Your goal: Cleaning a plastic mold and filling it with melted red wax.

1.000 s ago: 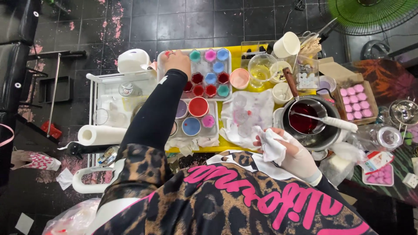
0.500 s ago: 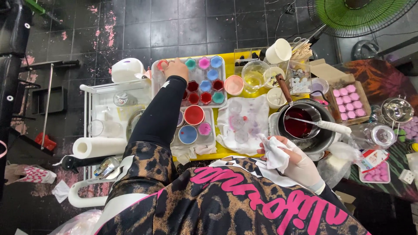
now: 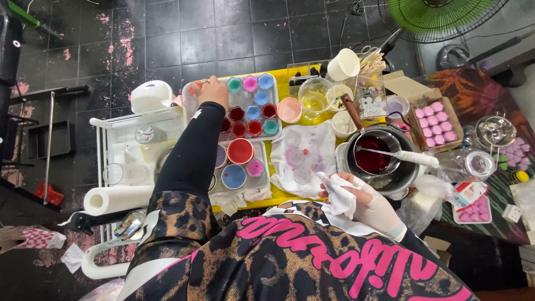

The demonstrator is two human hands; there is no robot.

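My left hand [image 3: 212,90], on a black-sleeved arm, reaches to the far left corner of a clear tray [image 3: 243,100] of small moulds filled with red, blue, teal and pink wax. Its fingers close around a small red mould [image 3: 195,87] there. My right hand [image 3: 370,207], in a white glove, holds a crumpled white tissue [image 3: 339,195] near the table's front edge. It sits just in front of a metal pot [image 3: 372,157] of dark red liquid with a white-handled stirrer [image 3: 413,156] resting across it.
A second tray [image 3: 262,153] holds a red cup and bowls. A stained white cloth [image 3: 307,155] lies mid-table. Plastic cups, a box of pink pieces [image 3: 436,123], a paper towel roll [image 3: 116,199] on a white cart and a green fan [image 3: 440,17] surround the yellow table.
The whole view has shifted a little left and down as my head moved. My left hand stays at the tray's far corner; my right hand still holds the tissue.
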